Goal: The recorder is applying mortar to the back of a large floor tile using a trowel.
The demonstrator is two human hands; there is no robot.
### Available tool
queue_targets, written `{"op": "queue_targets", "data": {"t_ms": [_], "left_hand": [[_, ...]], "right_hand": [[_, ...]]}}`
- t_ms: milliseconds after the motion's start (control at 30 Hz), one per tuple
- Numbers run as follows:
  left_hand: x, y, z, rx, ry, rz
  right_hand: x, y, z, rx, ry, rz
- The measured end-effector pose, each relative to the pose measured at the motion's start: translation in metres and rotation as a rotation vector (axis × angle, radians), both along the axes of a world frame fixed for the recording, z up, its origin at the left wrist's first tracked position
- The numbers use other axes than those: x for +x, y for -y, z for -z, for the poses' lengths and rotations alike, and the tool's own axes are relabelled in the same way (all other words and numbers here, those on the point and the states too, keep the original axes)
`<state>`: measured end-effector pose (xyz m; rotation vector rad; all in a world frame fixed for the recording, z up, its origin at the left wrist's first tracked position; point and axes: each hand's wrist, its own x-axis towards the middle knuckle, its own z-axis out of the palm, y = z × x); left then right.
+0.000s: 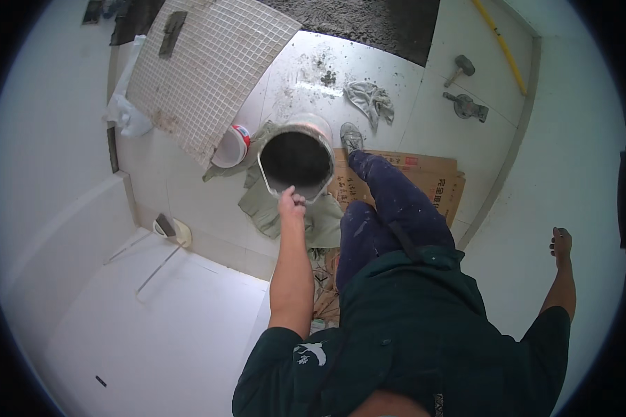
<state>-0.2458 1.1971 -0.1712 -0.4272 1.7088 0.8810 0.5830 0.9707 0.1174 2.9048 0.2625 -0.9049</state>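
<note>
My left hand (pixel 292 201) is closed around the handle of a bucket (pixel 311 125) at the near side of its rim. Its inside is dark, so the contents are hard to make out. The bucket tilts toward me, over a crumpled grey-green cloth (pixel 261 212). Off to the right, my right hand (pixel 561 243) is held out in front of the white wall, fingers curled, with nothing visible in it. Beside the bucket on the left lies a small white and red tub (pixel 231 146).
A large tile (pixel 209 69), grid-patterned face up, lies at far left. Dark mortar (pixel 375 24) covers the floor at the back. A rag (pixel 370 102), mallet (pixel 460 68), suction-cup-like tool (pixel 466 107) and yellow level (pixel 501 45) lie farther right. Cardboard (pixel 424 181) is underfoot.
</note>
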Motion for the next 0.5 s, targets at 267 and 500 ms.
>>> {"op": "queue_targets", "data": {"t_ms": [267, 500], "left_hand": [[0.034, -0.175, 0.033, 0.086, 0.079, -0.019], [0.034, -0.201, 0.03, 0.068, 0.056, -0.008]], "right_hand": [[-0.032, -0.038, -0.023, -0.032, 0.049, 0.035], [-0.118, -0.106, 0.06, -0.075, -0.052, -0.039]]}}
